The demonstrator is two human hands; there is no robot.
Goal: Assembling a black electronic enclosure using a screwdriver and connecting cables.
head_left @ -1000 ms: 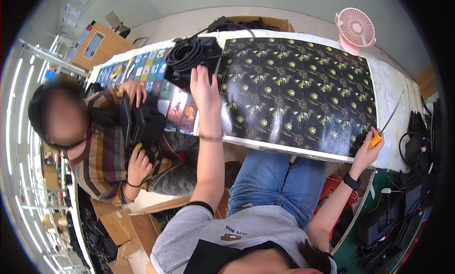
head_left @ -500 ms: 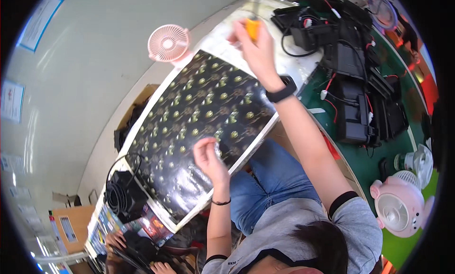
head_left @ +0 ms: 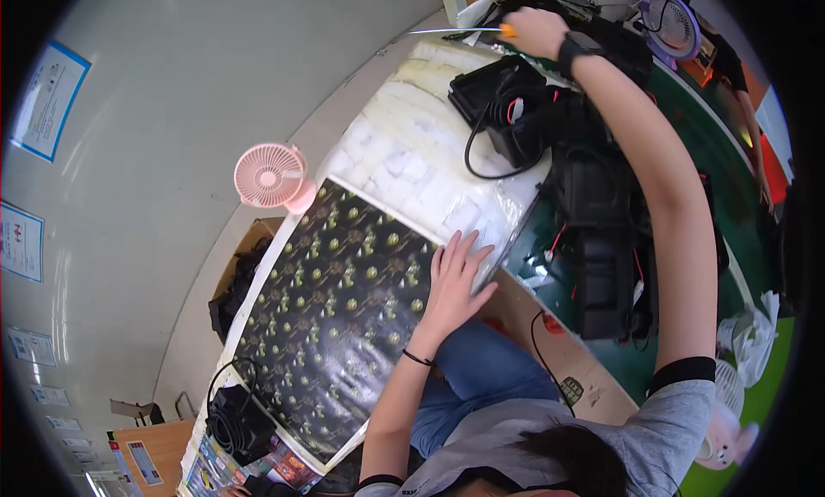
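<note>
Our left hand (head_left: 455,278) lies flat, palm down, fingers spread a little. It presses on the near edge of the table top, right where the black sheet with gold dots (head_left: 339,312) meets the white padded cover (head_left: 412,166). Fingertips sit on the white part, the heel of the hand on the black sheet. A thin black band is on that wrist.

Our right hand (head_left: 537,29) is stretched far out to the other end of the table, closed in a fist around an orange-handled tool (head_left: 507,30). A thin metal shaft (head_left: 451,30) sticks out of the handle, roughly level, pointing away from the hand over the end of the white cover. A dark watch (head_left: 574,46) is on that wrist. We cannot tell what the tip touches, if anything.

Below the right forearm, black boxes with cables (head_left: 507,110) sit on the white cover's end and beside it. A pink desk fan (head_left: 271,177) stands at the far edge of the table, just beside the black sheet. A coil of black cable (head_left: 236,420) rests at the sheet's other end.
</note>
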